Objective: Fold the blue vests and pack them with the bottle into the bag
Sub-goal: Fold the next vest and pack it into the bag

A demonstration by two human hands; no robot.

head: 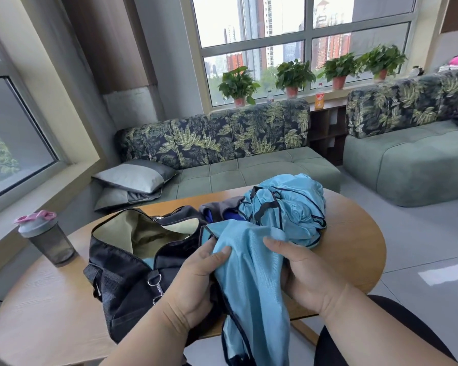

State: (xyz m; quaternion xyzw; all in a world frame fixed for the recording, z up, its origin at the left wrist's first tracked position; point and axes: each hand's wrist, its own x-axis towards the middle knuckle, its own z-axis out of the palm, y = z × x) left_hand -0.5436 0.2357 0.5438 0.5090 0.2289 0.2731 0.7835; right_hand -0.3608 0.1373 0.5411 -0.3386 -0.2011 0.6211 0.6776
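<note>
Head cam has both hands on one blue vest (251,281) at the near table (50,307) edge: left hand (196,273) pinching its left side, right hand (299,268) gripping the right, tail hanging off. I'd say it's light, floppy, slick stuff, so I'd hold it by the dark-trimmed edges. More vests (288,207) sit heaped behind, open bag (132,260) just left, bottle (46,239) far left.

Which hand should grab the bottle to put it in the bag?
Probably the left hand. The bottle stands at the table's left edge, beyond the open bag, nearer that hand. The right hand is farther away. Both hands now grip the blue vest.
</note>
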